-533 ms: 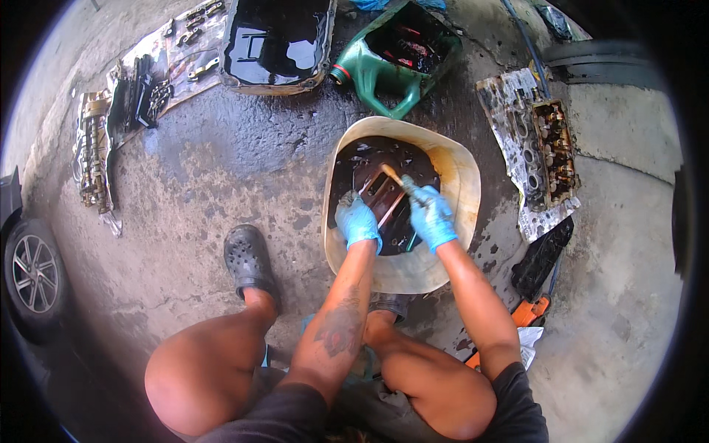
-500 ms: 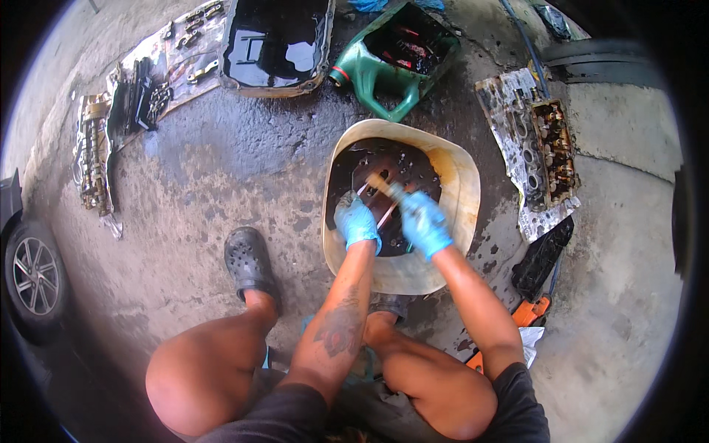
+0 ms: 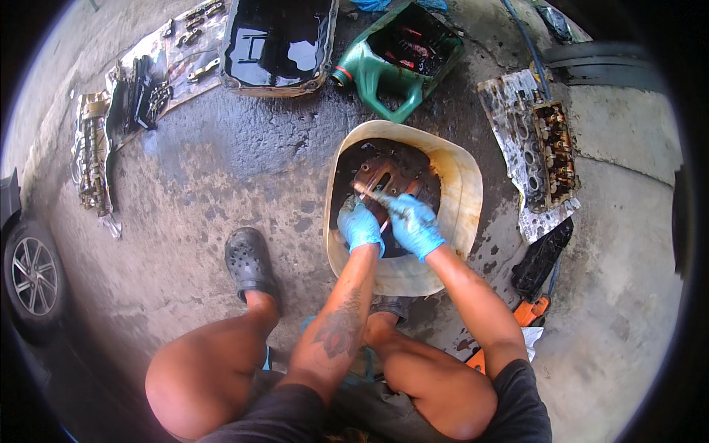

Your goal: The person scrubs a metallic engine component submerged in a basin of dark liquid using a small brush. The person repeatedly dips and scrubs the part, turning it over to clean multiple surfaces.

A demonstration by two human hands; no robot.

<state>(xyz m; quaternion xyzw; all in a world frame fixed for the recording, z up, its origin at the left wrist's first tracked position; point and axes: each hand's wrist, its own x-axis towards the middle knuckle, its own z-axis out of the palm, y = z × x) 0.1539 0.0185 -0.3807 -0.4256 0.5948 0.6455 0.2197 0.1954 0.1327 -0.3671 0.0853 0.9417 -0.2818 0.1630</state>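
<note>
Both my hands wear blue gloves and work inside a dirty white plastic tub (image 3: 464, 214) holding dark liquid. My left hand (image 3: 360, 224) is closed on the near-left edge of a brown, oily metal part (image 3: 385, 174) with slots and holes. In my right hand (image 3: 415, 225) is a brush (image 3: 369, 193), gripped by its handle; its tip is smeared by motion and lies over the metal part. Fingers and liquid hide the lower portion of the part.
Beyond the tub stand a cut-open green jug (image 3: 369, 81) and a black pan (image 3: 316, 81) of dark liquid. An engine cylinder head (image 3: 554, 151) lies on newspaper at right. Several metal parts (image 3: 92, 159) lie at left, and a car wheel (image 3: 35, 273) shows at the edge.
My right hand has moved slightly left and down with the brush, whose tip now lies further left. The metal part shows more plainly, tilted up above the liquid.
</note>
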